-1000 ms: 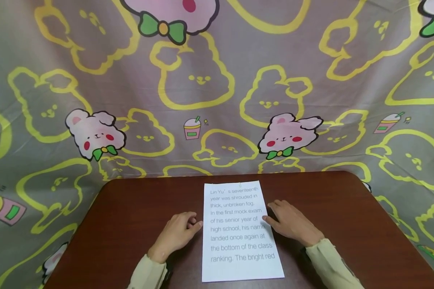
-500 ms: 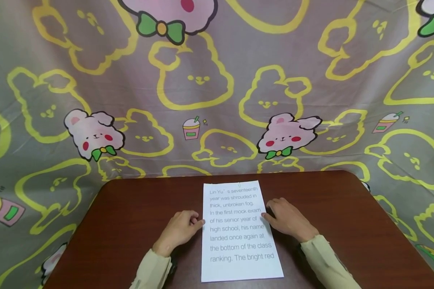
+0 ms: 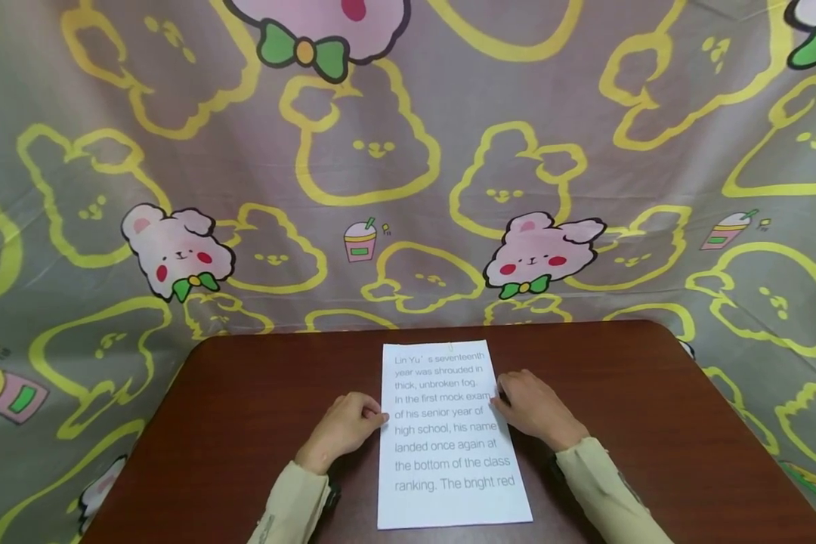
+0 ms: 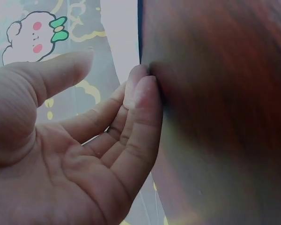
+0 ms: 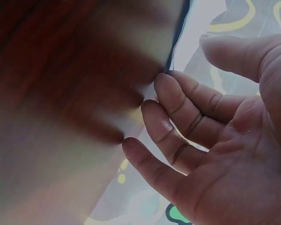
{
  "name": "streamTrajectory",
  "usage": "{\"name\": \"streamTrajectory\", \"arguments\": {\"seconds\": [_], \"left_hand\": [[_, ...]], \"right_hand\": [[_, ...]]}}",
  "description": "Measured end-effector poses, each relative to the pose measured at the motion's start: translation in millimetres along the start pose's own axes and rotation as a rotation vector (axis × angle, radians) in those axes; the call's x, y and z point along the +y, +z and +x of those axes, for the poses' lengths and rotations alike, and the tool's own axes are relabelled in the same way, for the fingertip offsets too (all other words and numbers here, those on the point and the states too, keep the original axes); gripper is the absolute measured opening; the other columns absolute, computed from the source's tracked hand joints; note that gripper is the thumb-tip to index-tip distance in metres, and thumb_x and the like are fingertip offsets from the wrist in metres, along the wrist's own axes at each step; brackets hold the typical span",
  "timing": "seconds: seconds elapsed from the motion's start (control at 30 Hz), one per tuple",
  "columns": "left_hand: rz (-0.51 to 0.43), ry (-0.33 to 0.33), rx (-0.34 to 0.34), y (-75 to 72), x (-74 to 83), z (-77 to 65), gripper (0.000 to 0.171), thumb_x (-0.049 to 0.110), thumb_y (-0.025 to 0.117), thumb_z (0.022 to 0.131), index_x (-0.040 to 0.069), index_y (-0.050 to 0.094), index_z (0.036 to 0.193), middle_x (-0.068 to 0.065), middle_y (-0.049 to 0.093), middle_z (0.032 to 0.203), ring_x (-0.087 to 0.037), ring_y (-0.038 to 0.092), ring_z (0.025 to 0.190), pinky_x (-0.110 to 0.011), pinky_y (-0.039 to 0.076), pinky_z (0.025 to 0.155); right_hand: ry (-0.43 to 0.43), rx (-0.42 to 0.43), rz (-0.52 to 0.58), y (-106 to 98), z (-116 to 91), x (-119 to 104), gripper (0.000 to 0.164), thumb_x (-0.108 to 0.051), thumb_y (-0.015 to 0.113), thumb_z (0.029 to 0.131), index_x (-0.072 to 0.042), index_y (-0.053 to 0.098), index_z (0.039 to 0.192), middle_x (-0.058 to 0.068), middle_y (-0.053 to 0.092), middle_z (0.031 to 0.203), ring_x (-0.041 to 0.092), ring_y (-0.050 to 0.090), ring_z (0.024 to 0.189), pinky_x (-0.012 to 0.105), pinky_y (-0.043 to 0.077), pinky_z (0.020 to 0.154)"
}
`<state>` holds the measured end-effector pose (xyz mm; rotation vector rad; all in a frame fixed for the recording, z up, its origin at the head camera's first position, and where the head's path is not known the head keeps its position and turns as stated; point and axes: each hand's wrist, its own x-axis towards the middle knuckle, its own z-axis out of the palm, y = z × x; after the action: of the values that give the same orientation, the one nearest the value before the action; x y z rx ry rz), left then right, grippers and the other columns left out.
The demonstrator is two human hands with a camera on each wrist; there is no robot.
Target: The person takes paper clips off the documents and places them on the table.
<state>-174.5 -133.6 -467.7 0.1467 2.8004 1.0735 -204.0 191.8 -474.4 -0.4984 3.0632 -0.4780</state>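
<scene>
A white, rectangular paper sheet printed with large grey English text is lying flat at the middle of a reddish-brown, wood-grained table. Beyond the far edge, a grey-pink cloth with yellow outlines is hanging. Beige fabric sleeves are extending from the near side. The left hand and right hand are flanking the sheet, thumb tips overlapping its left and right margins; fingers are bending loosely, thumbs standing apart, gripping nothing.

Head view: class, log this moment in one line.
paper: on table | left hand: at its left edge | right hand: at its right edge
</scene>
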Motion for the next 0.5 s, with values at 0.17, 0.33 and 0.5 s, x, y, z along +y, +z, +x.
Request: {"name": "streamTrajectory", "arguments": {"seconds": [0.17,0.33,0.5], "left_hand": [[-0.008,0.003,0.0,3.1,-1.4,-0.3,0.016,0.017,0.078,0.092,0.003,0.076,0.097,-0.002,0.069,0.083,-0.013,0.058,0.075,-0.03,0.047,0.069],[-0.013,0.039,0.005,4.8,-2.8,1.0,0.014,0.017,0.079,0.092,0.004,0.076,0.096,0.0,0.07,0.082,-0.011,0.058,0.075,-0.029,0.048,0.07],[-0.02,0.092,0.005,6.6,-3.4,2.3,0.012,0.017,0.078,0.092,0.005,0.076,0.094,0.001,0.071,0.082,-0.008,0.06,0.075,-0.027,0.049,0.071]], "right_hand": [[0.021,-0.007,0.005,1.6,0.1,-0.9,0.018,-0.01,0.071,0.095,-0.009,0.059,0.081,0.001,0.052,0.073,0.018,0.046,0.073,0.034,0.038,0.068],[0.005,-0.003,0.003,1.6,-0.1,-1.7,0.016,-0.003,0.069,0.094,-0.009,0.059,0.083,0.001,0.051,0.072,0.019,0.045,0.072,0.034,0.038,0.067],[0.014,-0.001,0.03,0.7,-0.1,-2.9,0.011,0.001,0.068,0.094,-0.006,0.061,0.089,0.003,0.055,0.075,0.018,0.047,0.069,0.032,0.039,0.064]]}}
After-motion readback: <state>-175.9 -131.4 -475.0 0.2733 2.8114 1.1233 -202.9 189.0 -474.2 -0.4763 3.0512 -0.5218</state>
